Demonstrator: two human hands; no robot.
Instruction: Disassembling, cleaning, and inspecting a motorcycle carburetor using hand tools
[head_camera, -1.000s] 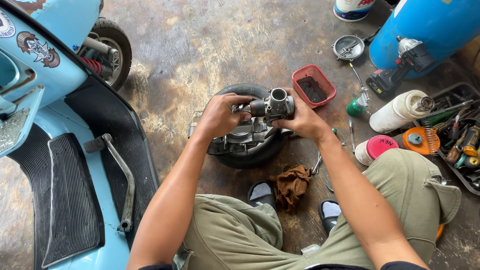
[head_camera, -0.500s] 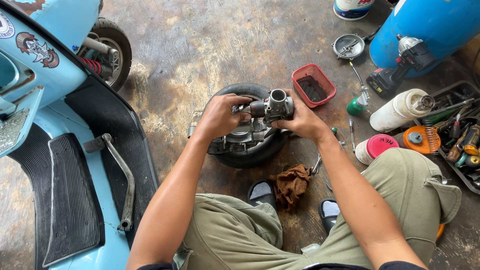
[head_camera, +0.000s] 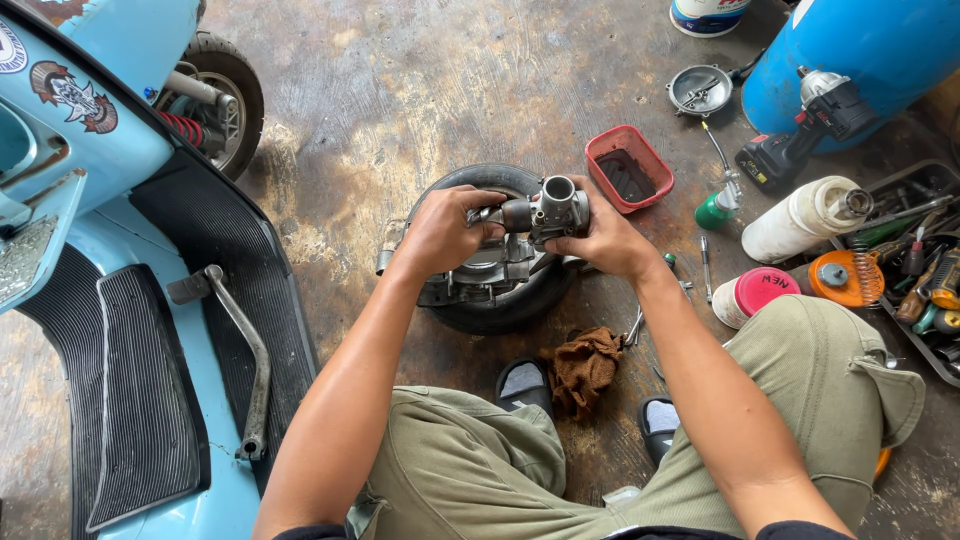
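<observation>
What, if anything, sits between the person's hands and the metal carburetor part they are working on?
Nothing visible: the left hand and right hand both grip the grey carburetor directly, above the wheel.

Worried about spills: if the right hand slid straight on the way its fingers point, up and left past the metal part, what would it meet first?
Probably the left hand, gripping the same grey metal part as the right hand; depth is unclear.
</observation>
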